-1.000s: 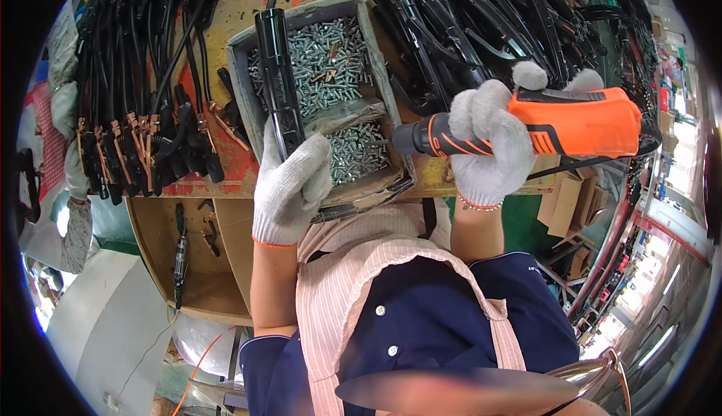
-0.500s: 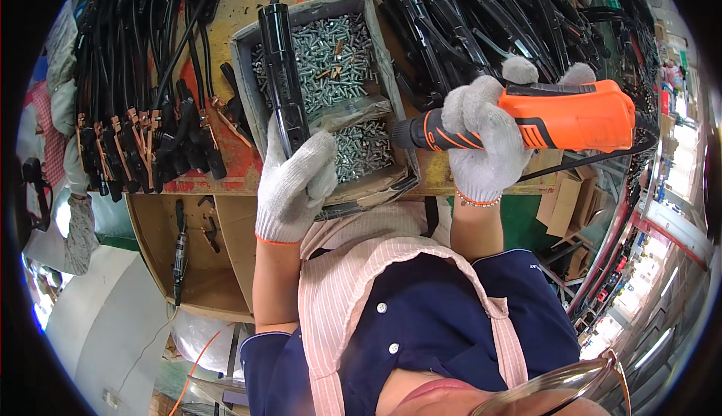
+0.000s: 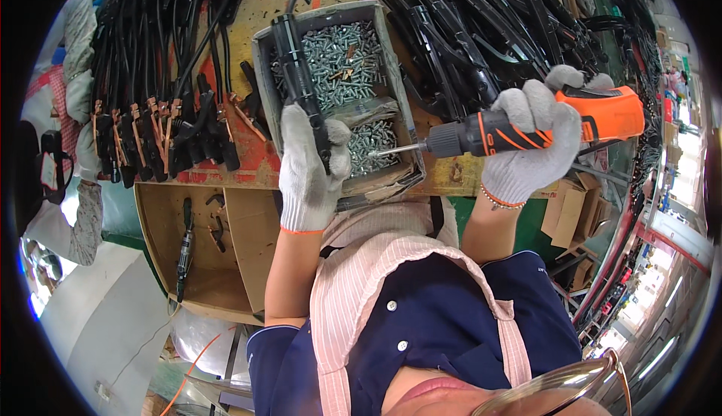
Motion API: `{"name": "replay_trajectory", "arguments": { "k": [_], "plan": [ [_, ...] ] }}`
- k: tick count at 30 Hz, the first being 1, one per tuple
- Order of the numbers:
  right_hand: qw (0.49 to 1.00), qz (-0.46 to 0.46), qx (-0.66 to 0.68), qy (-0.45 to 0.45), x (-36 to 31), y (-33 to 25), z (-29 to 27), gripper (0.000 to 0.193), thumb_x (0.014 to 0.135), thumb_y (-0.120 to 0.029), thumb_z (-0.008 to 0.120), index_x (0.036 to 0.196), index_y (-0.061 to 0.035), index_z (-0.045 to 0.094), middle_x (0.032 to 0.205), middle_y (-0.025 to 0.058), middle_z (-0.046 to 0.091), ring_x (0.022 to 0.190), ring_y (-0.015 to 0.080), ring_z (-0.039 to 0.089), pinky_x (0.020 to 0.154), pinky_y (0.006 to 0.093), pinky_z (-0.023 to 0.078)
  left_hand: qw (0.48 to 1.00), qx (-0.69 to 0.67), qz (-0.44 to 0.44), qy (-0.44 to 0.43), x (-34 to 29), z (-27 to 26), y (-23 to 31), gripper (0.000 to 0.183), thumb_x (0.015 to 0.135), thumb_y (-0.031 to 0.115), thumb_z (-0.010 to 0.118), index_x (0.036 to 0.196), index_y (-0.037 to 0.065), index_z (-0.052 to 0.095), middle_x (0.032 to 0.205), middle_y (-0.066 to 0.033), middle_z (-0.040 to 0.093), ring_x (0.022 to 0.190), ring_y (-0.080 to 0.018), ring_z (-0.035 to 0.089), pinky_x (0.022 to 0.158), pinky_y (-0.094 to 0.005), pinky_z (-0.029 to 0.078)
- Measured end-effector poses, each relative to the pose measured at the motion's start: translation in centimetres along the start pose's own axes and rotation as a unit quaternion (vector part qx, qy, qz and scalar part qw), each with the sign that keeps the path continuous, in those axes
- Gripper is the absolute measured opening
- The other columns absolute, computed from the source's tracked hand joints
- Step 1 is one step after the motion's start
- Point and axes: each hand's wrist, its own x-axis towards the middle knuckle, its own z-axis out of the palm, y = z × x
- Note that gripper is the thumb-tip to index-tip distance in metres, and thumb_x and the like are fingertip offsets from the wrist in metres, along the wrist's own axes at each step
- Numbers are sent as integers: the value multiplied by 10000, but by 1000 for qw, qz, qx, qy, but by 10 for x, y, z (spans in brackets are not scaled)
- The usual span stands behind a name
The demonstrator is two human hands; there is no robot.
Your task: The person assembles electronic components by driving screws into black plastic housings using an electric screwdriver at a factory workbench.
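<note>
My left hand [image 3: 307, 179], in a whitish knit glove, grips a black tubular handle [image 3: 295, 62] upright, a cable leaving its top end. The handle is held over the left part of a worn open box [image 3: 265, 85] of small silvery screws [image 3: 338, 59]. A divider sets off a smaller near compartment of screws [image 3: 368, 139]. My gloved right hand [image 3: 538, 138] is wrapped round an orange and black power screwdriver [image 3: 470, 136]. Its long thin bit points left, the tip over the near compartment. Whether a screw sits on the tip is too small to tell.
At left lie several black cables with copper-coloured ends [image 3: 162, 130]; more black handles [image 3: 459, 32] lie behind the box at right. Under the table edge, a cardboard compartment [image 3: 207, 280] holds a black tool [image 3: 185, 247]. Another person's sleeve [image 3: 86, 220] shows at far left.
The screwdriver has swung, so its bit now shows, reaching left over the near screw compartment. My right hand is farther right. The handle in my left hand has tilted and sits slightly lower.
</note>
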Motion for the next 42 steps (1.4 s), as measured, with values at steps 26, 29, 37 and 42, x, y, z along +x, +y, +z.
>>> {"name": "replay_trajectory", "arguments": {
  "k": [26,29,37,42],
  "plan": [
    [992,37,-73,-95,-21,34,53,447,866,8,586,1234,-106,359,682,38,500,520,148,466,525,313,467,999,10,27,-30,0,7,6,650,934,705,230,1130,135,474,676,-11,543,389,-82,361,341,-214,247],
    [976,57,-137,-160,-23,38,54,488,850,18,574,1264,-141,370,734,44,524,518,139,446,510,299,446,1000,2,5,-19,4,2,2,649,938,697,253,1205,144,461,691,-6,554,422,-85,402,361,-208,287],
    [946,85,-153,-274,-20,45,45,415,832,3,589,1182,-146,421,633,21,449,517,133,426,505,291,405,999,-18,-26,-25,-1,1,7,647,948,683,259,1303,174,440,694,28,545,512,-54,456,421,-182,309],
    [946,113,-216,-216,-19,43,53,605,834,44,567,1349,-220,389,755,22,525,512,130,426,491,286,419,999,-19,-31,-31,0,1,7,688,935,701,262,1338,164,411,699,25,546,488,-52,436,418,-178,309]
  ]
}}
